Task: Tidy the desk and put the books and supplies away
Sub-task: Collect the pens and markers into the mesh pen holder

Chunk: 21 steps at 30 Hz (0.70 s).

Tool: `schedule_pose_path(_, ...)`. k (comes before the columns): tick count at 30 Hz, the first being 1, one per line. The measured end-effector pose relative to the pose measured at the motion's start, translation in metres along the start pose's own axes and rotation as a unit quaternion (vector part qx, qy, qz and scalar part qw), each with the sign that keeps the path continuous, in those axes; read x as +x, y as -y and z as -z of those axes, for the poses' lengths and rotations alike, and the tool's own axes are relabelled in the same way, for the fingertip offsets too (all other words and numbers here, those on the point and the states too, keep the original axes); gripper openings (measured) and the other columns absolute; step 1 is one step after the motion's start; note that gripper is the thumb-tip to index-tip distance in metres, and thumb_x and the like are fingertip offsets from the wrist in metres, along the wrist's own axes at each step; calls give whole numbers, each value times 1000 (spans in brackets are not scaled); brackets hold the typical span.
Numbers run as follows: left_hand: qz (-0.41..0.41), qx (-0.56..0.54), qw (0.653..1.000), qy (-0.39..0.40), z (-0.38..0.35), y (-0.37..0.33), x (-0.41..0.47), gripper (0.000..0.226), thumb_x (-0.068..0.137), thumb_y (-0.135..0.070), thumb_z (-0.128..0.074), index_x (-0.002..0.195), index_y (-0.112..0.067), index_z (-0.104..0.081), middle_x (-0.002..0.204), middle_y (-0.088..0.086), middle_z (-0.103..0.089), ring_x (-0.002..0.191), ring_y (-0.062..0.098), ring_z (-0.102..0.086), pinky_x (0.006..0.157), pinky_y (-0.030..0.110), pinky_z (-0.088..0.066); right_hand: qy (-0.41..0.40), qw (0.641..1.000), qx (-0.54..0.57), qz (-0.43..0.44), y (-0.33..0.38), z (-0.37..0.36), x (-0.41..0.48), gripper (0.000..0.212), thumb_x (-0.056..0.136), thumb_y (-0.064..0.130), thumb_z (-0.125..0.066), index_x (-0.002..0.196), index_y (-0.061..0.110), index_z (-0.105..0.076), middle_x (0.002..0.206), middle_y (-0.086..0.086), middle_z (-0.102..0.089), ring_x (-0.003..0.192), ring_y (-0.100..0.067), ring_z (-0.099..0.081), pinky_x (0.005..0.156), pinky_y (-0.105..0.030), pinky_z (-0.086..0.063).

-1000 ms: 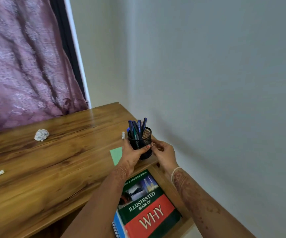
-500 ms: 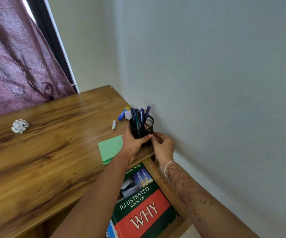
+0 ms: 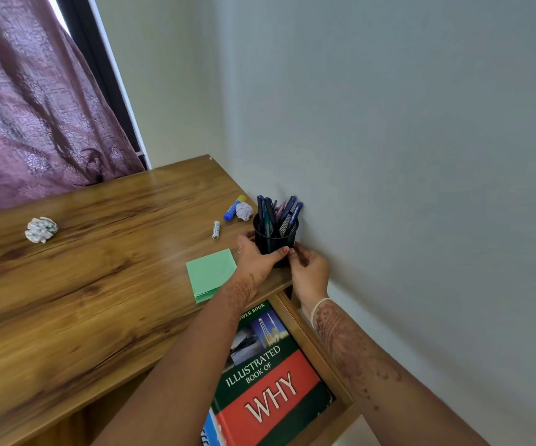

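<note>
Partly hidden: pen holder [image 3: 275,239] base behind left hand [image 3: 257,263]; book [image 3: 276,397] cut off.

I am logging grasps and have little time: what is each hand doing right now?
Left hand: closed, gripping the pen cup.
Right hand: closed, fingers pinching the same cup's side.

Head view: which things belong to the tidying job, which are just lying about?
Job: black mesh pen cup, held by left hand and right hand; green paper stack; blue glue stick; white tube; crumpled paper balls; red-green book in wooden drawer.
Bystanders: purple curtain; grey wall.
</note>
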<state>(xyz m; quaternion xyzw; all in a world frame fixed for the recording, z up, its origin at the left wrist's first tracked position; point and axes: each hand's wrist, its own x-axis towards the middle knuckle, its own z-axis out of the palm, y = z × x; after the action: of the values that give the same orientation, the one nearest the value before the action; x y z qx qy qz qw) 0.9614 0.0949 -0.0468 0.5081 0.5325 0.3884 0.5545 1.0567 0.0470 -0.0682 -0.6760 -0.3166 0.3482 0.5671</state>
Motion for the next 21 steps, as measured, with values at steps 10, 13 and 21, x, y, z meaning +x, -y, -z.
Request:
schedule_pose_path(10,2,-27,1000,2,38,-12,-38,75,85,-15,-74,144,-13,-27,152,8,-36,140,20,-34,99,28,-36,-55,998,11,-11,10,-7,-36,20,90,19,-64,110,16,-64,93,5,-68,82,-6,-62,81,-25,-52)
schedule_pose_path(13,-2,-21,999,-38,65,-14,-58,65,86,-14,-73,139,-12,-36,147,7,-45,136,19,-40,100,28,-38,-30,999,9,-4,18,-22,-59,13,91,17,-63,105,17,-62,90,6,-66,82,-7,-61,73,-14,-48)
schedule_pose_path(21,-10,-62,987,-149,190,-11,-146,46,89,-13,-69,130,-14,-49,126,0,-57,118,15,-53,94,28,-43,99,994,-23,45,47,-102,-154,12,94,21,-60,102,15,-66,97,-1,-68,89,-15,-61,82,-28,-48)
